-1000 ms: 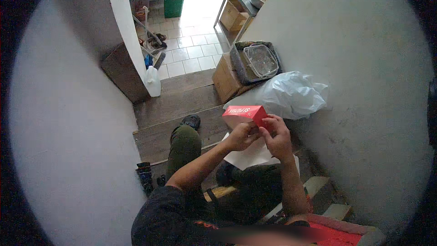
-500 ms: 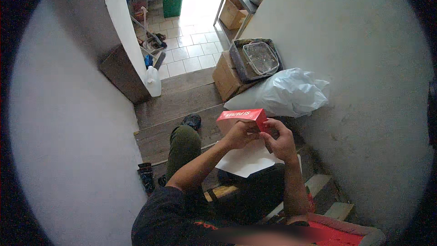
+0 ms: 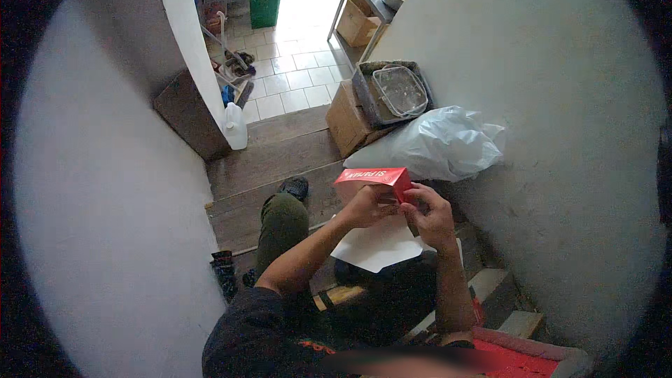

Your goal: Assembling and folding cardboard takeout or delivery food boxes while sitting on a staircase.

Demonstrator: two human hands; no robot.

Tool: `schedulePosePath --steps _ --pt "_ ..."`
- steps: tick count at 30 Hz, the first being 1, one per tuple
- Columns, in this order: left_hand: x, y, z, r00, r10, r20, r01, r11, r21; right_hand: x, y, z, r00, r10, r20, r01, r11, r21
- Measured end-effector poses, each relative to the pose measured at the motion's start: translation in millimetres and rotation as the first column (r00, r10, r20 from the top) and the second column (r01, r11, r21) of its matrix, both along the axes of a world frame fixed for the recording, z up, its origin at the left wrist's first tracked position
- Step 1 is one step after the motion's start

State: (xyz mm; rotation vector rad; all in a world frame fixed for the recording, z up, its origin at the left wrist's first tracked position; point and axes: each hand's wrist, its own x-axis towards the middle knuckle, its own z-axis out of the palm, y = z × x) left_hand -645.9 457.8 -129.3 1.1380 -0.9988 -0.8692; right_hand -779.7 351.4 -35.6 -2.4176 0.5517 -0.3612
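A partly folded cardboard box (image 3: 372,177), red outside and white inside, is held above my lap with one red wall upright. Its broad white panel (image 3: 378,246) slopes down toward my dark-clothed thigh. My left hand (image 3: 367,208) reaches inside behind the red wall, its fingers curled and partly hidden by the cardboard. At the box's right corner, my right hand (image 3: 432,218) pinches the red side flap between thumb and fingers. Both hands are closed on the same box, close together.
Wooden steps (image 3: 273,185) lie between two pale walls. Ahead are a white plastic bag (image 3: 448,141), a brown carton (image 3: 346,122) and a dark tub (image 3: 374,101) with a clear plastic container (image 3: 400,91). A white jug (image 3: 236,129) stands left; red material (image 3: 514,360) lies lower right.
My right hand's fingers have shifted slightly at the box's right corner, and a little more white cardboard shows beneath that hand. The left hand has barely moved.
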Motion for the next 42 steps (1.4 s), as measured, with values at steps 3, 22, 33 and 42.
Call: schedulePosePath --steps 3,22,33,42 --pt "0 0 0 0.994 -0.098 -0.038 0.103 0.982 0.155 -1 -1 -1 1.000 -0.006 0.001 0.006 1.000 0.030" --pt "-36 -10 35 0.964 0.163 0.209 -0.092 0.946 -0.311 -43 53 65 0.971 -0.063 0.231 0.113 0.971 -0.210" --pt "-125 -1 256 0.287 0.617 0.732 0.378 0.630 -0.679 -229 137 221 0.695 -0.669 0.263 0.458 0.131 -0.879" --pt "-274 22 307 0.789 0.010 0.614 0.549 0.435 -0.713 -410 263 277 0.159 -0.836 0.525 0.896 -0.102 -0.433"
